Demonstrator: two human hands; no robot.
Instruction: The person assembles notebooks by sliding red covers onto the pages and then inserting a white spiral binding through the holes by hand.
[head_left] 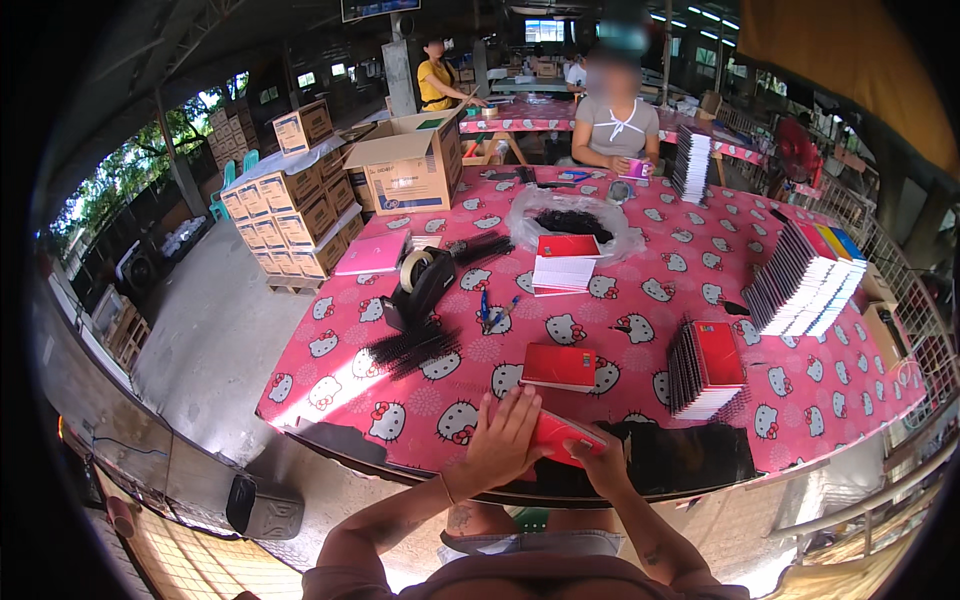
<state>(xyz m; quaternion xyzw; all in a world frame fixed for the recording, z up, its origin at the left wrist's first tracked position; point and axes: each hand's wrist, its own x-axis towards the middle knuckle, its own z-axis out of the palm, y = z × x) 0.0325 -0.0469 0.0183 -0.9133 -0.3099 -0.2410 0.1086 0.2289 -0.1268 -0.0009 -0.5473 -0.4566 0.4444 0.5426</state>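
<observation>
Head camera now, and the red notebook point(563, 436) sits between both hands at the table's near edge, long side slanting down rightward, right hand point(597, 460) clamping its right end, left hand point(507, 437) flattened against its left, grip unclear.

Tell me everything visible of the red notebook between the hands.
The red notebook has a smooth cover, perhaps card. It looks closed and angled, right end nearer the person, near the front of the table. The left hand covers its left end; the right hand touches its right end. Binding unclear.
</observation>
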